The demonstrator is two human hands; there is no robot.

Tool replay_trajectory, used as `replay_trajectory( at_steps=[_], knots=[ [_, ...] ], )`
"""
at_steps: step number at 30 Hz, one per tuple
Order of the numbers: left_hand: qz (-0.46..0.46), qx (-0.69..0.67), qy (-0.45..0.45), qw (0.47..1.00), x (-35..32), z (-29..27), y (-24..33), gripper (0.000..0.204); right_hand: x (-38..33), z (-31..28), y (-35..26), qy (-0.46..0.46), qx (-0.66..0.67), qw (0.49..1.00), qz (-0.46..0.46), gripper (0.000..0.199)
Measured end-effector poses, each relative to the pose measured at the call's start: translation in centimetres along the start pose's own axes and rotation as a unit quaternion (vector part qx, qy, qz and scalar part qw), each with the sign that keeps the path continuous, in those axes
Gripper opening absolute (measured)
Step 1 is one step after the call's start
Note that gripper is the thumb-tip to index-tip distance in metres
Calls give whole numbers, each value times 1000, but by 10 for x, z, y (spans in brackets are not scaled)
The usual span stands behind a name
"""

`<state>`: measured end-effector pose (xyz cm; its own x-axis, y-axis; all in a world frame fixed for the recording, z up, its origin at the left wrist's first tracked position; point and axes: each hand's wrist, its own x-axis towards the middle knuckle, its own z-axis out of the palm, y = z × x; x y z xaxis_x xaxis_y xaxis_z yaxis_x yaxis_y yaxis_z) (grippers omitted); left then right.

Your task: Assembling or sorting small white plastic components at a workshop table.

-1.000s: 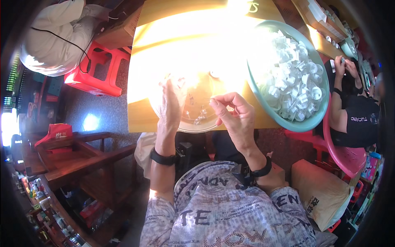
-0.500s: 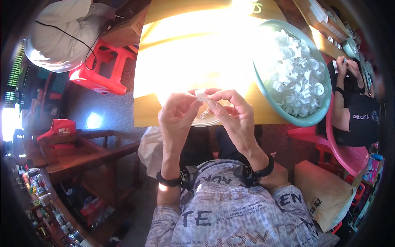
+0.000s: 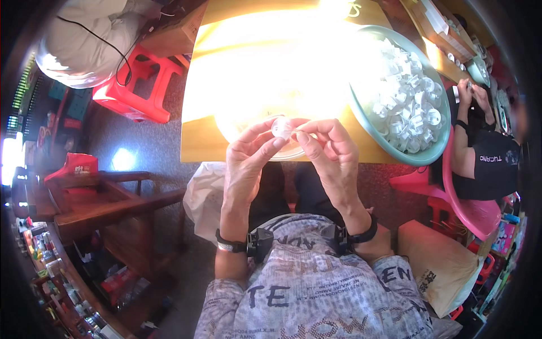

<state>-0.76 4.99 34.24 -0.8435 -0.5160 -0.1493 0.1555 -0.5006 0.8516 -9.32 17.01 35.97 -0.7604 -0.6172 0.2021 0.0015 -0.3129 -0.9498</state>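
Note:
Between the thumb and fingers of my left hand point(image 3: 245, 155) is a small white round plastic piece point(image 3: 281, 127), its round face showing. Close at its right edge, my right hand point(image 3: 332, 158) is closed in a pinch. A thin sliver seems to sit between those fingertips, too small to name. Under both hands lies a pale round dish point(image 3: 291, 156), mostly covered by them and washed out by glare. A light-green basin point(image 3: 416, 161) heaped with similar white plastic pieces point(image 3: 411, 104) stands to the right on the wooden table point(image 3: 197, 144).
Strong sunlight bleaches the tabletop's middle. A red stool point(image 3: 132, 90) and a wooden chair point(image 3: 118, 209) stand at left. On the right are a pink chair point(image 3: 471, 212), a brown paper bag point(image 3: 437, 265) and another person point(image 3: 485, 158) working with their hands.
The white piece has turned, so its round face now shows instead of its side. My right fingertips have shifted slightly right along its edge. The whole view has shifted a little.

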Motion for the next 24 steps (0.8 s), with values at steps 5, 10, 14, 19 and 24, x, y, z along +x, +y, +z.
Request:
replay_trajectory(
  at_steps=[5,10,14,19,24],
  knots=[
    [23,-23,4,999,-4,3,-2,24,0,3,1,-4,11,1000,15,9],
    [40,-43,9,998,-4,1,-4,17,-1,3,1,9,-189,979,-75,6],
    [36,-61,17,997,-6,1,-6,14,-2,9,-2,25,-189,980,-53,7],
    [32,-66,22,997,-7,0,-8,13,-1,9,0,25,-177,982,-64,7],
    [45,-58,28,997,-6,-3,-13,16,-2,10,0,21,-185,981,-59,7]
  ],
)
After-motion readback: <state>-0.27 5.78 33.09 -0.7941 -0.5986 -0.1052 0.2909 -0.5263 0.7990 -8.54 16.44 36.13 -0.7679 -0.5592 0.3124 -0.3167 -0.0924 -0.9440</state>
